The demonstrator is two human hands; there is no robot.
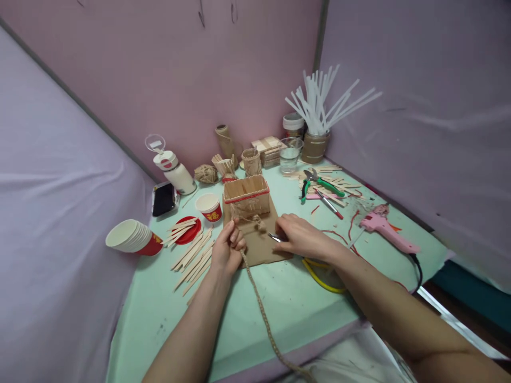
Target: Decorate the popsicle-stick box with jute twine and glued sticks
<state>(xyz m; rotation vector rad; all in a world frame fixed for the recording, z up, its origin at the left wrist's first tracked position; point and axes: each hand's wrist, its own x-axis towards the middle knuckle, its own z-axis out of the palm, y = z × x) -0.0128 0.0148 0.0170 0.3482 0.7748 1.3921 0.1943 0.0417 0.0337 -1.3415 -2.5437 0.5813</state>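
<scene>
Just in front of the red-trimmed box (pixel 248 205), the left hand (pixel 229 246) pinches a braided cord (pixel 260 304), while front-right of it the right hand (pixel 298 235) grips a silver-tipped tool (pixel 275 238).

There are two hands (pixel 228 247) (pixel 298 235), one braided cord (pixel 261 308), one red-trimmed box (pixel 248 206)

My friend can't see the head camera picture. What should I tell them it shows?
A person's left hand holds a braided rope and the right hand a metal-tipped tool. Just beyond them, a red-trimmed wooden box stands on brown cardboard on a pale green table.
</scene>
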